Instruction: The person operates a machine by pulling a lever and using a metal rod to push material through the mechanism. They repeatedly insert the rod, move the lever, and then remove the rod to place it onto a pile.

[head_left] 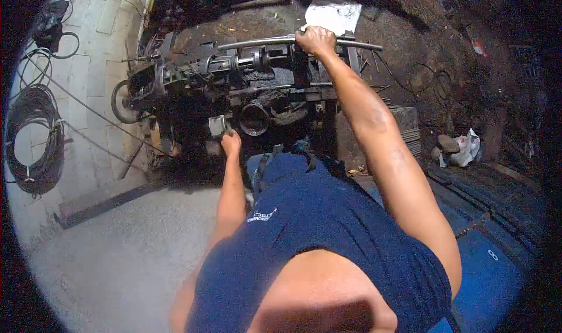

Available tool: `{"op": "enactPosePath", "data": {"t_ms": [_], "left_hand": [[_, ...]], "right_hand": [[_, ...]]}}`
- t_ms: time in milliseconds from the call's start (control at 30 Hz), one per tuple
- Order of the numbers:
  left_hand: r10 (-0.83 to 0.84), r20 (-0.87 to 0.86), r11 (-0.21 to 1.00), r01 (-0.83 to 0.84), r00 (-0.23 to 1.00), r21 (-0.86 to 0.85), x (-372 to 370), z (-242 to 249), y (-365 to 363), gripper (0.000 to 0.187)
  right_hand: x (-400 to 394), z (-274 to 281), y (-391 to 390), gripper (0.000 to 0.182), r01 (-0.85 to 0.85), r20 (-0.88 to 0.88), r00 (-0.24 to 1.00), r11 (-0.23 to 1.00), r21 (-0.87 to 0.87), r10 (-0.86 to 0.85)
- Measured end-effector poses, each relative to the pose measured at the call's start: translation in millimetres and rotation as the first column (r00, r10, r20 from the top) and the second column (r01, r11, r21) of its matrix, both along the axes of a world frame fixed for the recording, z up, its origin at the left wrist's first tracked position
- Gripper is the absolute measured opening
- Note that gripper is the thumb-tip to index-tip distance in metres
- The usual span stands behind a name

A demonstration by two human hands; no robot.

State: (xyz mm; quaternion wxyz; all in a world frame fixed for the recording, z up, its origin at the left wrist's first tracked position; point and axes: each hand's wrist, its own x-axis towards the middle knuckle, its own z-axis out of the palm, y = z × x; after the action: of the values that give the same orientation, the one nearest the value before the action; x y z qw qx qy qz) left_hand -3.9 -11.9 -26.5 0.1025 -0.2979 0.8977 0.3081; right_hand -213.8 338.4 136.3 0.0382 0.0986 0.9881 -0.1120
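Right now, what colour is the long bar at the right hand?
Silvery grey; the bar shows best in the head view.

left: coiled dark cable (38, 178) | right: crumpled white wrapping (466, 147), perhaps plastic | lower right: blue surface (477, 289) marked 8

Right fingers (315, 33) around metal bar (263, 41)
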Motion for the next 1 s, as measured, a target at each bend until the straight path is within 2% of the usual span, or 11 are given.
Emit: {"op": "enactPosePath", "data": {"t_ms": [100, 167, 300, 333, 500, 567, 600, 767, 833, 900, 1000], "left_hand": [[-0.017, -0.019, 0.998, 0.016, 1.000, -0.067, 2.4, 4.6, 4.5, 0.034], [-0.005, -0.012, 0.998, 0.004, 1.000, -0.059, 2.2, 12.1, 6.3, 0.035], [0.034, 0.062, 0.996, -0.029, 0.998, -0.081, -1.2, 4.5, 5.7, 0.036], [-0.003, 0.034, 0.996, 0.006, 0.999, -0.087, -0.3, 0.8, 3.7, 0.037], [0.041, 0.052, 0.999, -0.039, 0.998, -0.029, -0.9, -3.6, 0.0, 0.037], [-0.011, 0.072, 0.999, 0.009, 0.997, 0.034, -0.6, -11.8, -7.4, 0.037], [0.008, 0.031, 1.000, -0.009, 0.999, 0.013, 1.1, -5.3, -3.1, 0.037], [0.016, 0.059, 1.000, -0.016, 0.998, 0.004, 0.7, 0.1, -0.6, 0.036], [0.018, 0.079, 1.000, -0.017, 0.997, -0.012, -0.3, -8.0, -4.0, 0.036], [0.017, 0.125, 0.997, -0.026, 0.992, 0.068, -0.6, -21.5, -11.1, 0.037], [0.003, 0.124, 0.999, -0.007, 0.992, 0.035, 0.7, -30.2, -12.8, 0.037]], "right_hand": [[-2.6, -3.6, -1.0, 0.052, -0.003, 0.005, 1.000, 1.000, 0.021, 0.003], [-2.0, -6.2, -1.3, 0.052, 0.025, -0.063, 0.998, 1.000, 0.012, -0.024], [-3.3, -11.3, 3.2, 0.054, 0.014, -0.010, 1.000, 1.000, 0.028, -0.014], [-2.8, -11.1, 3.4, 0.054, 0.018, -0.019, 1.000, 1.000, 0.020, -0.018], [-3.9, -7.2, 1.4, 0.056, 0.007, 0.000, 1.000, 0.999, 0.032, -0.007], [-2.9, -2.6, -1.1, 0.055, 0.010, 0.030, 0.999, 1.000, 0.027, -0.011], [-3.1, -3.2, -1.2, 0.055, 0.009, 0.031, 0.999, 1.000, 0.028, -0.010], [-3.1, -3.3, -3.2, 0.054, -0.002, 0.001, 1.000, 0.999, 0.044, 0.002], [-4.8, -7.3, -2.7, 0.054, 0.000, -0.020, 1.000, 0.999, 0.042, 0.001], [-4.6, -10.8, -2.0, 0.055, 0.004, -0.037, 0.999, 0.999, 0.039, -0.003], [-2.6, -12.4, 0.6, 0.055, 0.008, -0.049, 0.999, 0.999, 0.034, -0.006]]}}
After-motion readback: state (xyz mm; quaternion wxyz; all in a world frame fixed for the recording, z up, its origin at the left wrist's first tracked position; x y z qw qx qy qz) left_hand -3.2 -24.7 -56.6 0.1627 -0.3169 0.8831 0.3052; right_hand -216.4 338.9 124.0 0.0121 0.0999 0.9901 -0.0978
